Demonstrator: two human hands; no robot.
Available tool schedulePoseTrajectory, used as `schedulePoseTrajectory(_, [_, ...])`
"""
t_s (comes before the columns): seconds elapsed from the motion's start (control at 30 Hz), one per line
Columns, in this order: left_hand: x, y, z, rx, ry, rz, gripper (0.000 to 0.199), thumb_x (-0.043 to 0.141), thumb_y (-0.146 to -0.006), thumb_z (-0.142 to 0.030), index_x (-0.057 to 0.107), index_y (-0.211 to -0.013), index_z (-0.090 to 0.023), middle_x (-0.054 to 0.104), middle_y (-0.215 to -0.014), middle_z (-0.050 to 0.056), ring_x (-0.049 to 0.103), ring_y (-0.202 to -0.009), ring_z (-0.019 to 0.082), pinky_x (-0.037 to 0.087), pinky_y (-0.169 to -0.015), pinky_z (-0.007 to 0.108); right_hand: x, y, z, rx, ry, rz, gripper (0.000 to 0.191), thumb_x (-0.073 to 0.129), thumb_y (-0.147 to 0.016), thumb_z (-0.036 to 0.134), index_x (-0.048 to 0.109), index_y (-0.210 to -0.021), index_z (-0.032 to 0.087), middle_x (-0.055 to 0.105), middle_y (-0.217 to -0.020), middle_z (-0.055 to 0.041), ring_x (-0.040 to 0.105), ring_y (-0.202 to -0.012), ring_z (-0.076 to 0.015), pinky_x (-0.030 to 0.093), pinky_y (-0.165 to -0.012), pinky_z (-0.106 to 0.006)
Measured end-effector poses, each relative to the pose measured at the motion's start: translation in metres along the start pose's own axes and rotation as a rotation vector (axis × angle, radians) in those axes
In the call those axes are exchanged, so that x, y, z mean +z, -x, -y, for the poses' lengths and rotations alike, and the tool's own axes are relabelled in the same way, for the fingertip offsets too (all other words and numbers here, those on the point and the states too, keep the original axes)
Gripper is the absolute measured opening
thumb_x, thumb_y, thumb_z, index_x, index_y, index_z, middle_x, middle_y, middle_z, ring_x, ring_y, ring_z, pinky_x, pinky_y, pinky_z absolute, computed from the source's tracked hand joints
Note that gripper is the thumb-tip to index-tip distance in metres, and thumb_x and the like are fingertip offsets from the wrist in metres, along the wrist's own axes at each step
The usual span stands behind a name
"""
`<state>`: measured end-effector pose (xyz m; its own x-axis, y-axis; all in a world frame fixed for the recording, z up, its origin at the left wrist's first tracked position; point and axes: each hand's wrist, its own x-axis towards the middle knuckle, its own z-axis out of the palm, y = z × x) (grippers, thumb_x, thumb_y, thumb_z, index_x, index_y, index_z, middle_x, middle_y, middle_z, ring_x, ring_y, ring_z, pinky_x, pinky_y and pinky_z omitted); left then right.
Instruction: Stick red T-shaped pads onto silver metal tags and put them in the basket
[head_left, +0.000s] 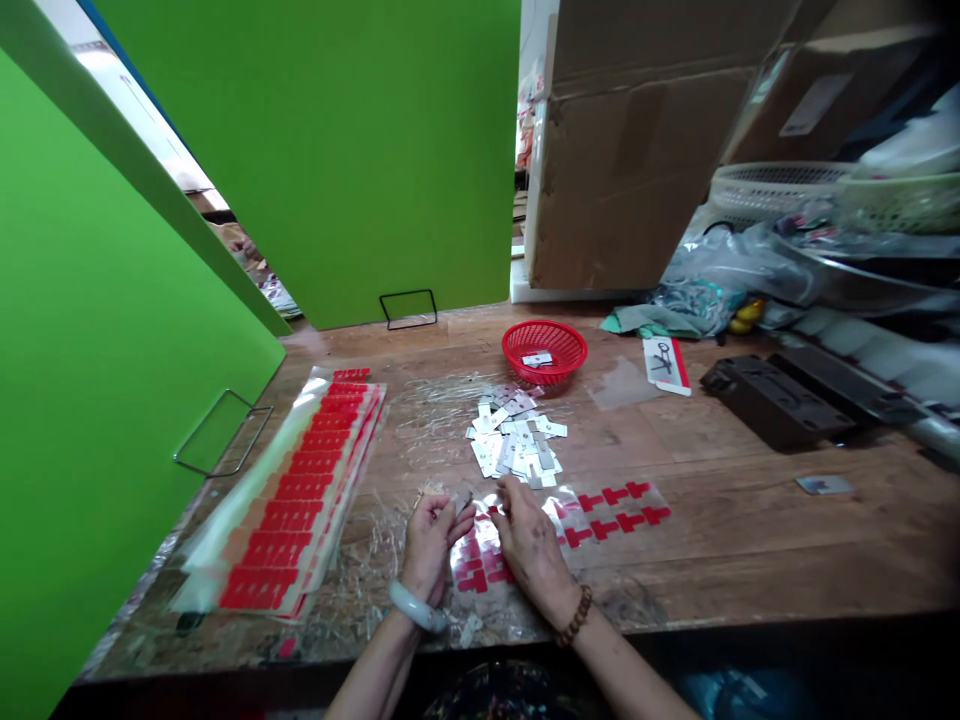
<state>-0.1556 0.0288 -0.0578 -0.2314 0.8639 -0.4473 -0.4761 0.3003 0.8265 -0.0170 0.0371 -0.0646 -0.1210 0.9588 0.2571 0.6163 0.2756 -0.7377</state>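
My left hand (433, 540), with a pale bangle at the wrist, pinches a small grey metal piece (463, 497) between thumb and fingers. Just to its right, my right hand (529, 540) has its fingers curled down over a clear sheet with red T-shaped stickers (600, 515); whether the fingertips hold anything is hidden. A pile of silvery metal plates (517, 440) lies beyond both hands. Behind the pile stands a red plastic basket (544, 350) with a few white pieces inside. At the left lies a stack of sheets with red stickers (292, 500).
Green panels (322, 150) stand at the left and back, with wire stands at their feet. A cardboard box (622, 150) is behind the basket. On the right are a dark case (780, 400), a card (666, 364), plastic bags and baskets. Thin clear scraps litter the wooden table (720, 540).
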Motion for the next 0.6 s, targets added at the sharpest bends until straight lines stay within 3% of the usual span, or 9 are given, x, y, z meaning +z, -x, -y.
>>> schedulePoseTrajectory(0.23, [-0.001, -0.002, 0.001, -0.014, 0.008, -0.006, 0.015, 0.065, -0.078, -0.017, 0.05, -0.079, -0.015, 0.069, -0.077, 0.005, 0.07, -0.082, 0.021, 0.055, -0.073, 0.026, 0.003, 0.002, 0.004, 0.037, 0.083, 0.012, 0.017, 0.041, -0.085, 0.009, 0.048, -0.073, 0.02, 0.052, -0.08, -0.0056, 0.05, -0.073, -0.0188, 0.041, -0.066, -0.029])
schedulePoseTrajectory(0.4, [0.0, 0.0, 0.001, -0.006, 0.004, -0.009, 0.012, 0.063, -0.08, -0.014, 0.051, -0.078, -0.015, 0.068, -0.073, 0.003, 0.071, -0.081, 0.02, 0.055, -0.073, 0.026, 0.005, 0.003, 0.009, 0.065, 0.162, -0.033, 0.02, 0.038, -0.088, 0.012, 0.047, -0.072, 0.02, 0.051, -0.076, -0.0053, 0.047, -0.07, -0.0193, 0.037, -0.063, -0.031])
schedulePoseTrajectory(0.6, [0.0, 0.0, 0.003, -0.004, 0.0, -0.009, 0.012, 0.063, -0.08, -0.015, 0.051, -0.078, -0.015, 0.068, -0.072, 0.004, 0.07, -0.082, 0.021, 0.055, -0.073, 0.026, 0.005, 0.009, 0.008, 0.047, 0.019, -0.025, 0.013, 0.048, -0.081, 0.009, 0.048, -0.074, 0.02, 0.05, -0.078, -0.004, 0.047, -0.074, -0.0191, 0.038, -0.067, -0.03])
